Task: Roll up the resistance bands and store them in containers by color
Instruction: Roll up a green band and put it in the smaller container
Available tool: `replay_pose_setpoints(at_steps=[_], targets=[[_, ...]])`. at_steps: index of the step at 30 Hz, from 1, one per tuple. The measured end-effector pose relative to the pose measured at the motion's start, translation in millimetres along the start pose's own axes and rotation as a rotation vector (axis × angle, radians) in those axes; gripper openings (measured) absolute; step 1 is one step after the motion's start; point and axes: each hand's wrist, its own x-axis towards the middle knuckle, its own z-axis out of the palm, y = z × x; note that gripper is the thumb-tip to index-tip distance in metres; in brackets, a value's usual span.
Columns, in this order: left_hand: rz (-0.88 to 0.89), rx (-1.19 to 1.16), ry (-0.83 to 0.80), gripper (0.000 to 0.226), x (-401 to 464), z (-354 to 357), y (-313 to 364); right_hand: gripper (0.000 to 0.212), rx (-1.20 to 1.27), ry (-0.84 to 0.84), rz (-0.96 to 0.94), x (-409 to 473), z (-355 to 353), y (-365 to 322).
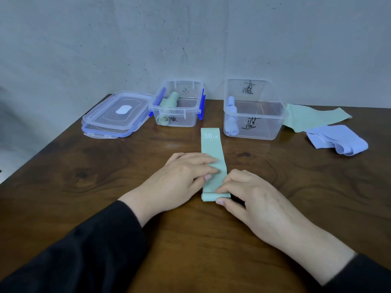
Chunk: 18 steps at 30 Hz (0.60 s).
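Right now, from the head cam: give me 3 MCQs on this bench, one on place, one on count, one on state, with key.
1. Where do the unrolled bands lie that nobody is handling?
A. right of the container with blue rolls
B. on the lids
C. inside the left container

2. How many lids are stacked at the left?
A. one
B. two
C. four

3. What state is the green band marked 30 LB in?
A. fully rolled
B. lying flat with only its near end rolled
C. already in a container

Key:
1 A: the loose green band and the loose blue band lie right of the container with blue rolls.
2 B: two lids are stacked.
3 B: the left hand presses the green band marked 30 LB flat, and the right hand pinches the small roll at its near end.
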Motion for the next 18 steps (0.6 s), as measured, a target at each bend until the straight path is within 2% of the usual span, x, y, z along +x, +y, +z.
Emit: replay_pose_setpoints(at_steps=[4, 7, 10, 18], targets=[[0.003, -0.009, 0.031, 0.017, 15, -1, -12, 0.018, 0.028, -0.026, -0.007, 4, -2, 2], [0.002, -0.051, 0.038, 0.010, 20, -2, -16, 0.023, 0.040, -0.014, 0.004, 6, -2, 3], [-0.017, -0.074, 0.016, 0.007, 23, -3, -19, 0.031, 0.015, 0.016, -0.005, 6, 0, 3], [-0.060, -0.067, 0.056, 0.006, 29, -3, -20, 0.025, -0.017, -0.055, -0.030, 11, -2, 6]])
